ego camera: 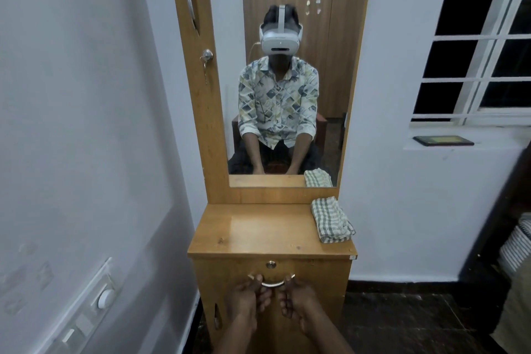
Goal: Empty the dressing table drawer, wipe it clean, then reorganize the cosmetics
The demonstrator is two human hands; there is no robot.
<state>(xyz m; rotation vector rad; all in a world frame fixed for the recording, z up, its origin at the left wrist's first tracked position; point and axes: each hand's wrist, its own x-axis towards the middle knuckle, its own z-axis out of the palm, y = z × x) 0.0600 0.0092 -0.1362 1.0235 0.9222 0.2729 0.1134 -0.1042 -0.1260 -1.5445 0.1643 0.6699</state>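
Head view, left hand (243, 297) and right hand (296, 296) both gripping drawer handle (271, 284)

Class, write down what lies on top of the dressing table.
A folded checked cloth lies on the table top, along its right edge. Anything under the cloth is hidden.

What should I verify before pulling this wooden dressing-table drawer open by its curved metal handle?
1. Left hand grips the curved metal handle: ok.
2. Right hand grips it too: ok.
3. Wooden drawer front closed, not yet pulled: ok.
4. Round silver lock above the handle unlocked: cannot tell.
5. Folded green-checked cloth ready on the wooden tabletop, right side: ok.
6. Bare tabletop space for cosmetics: ok.
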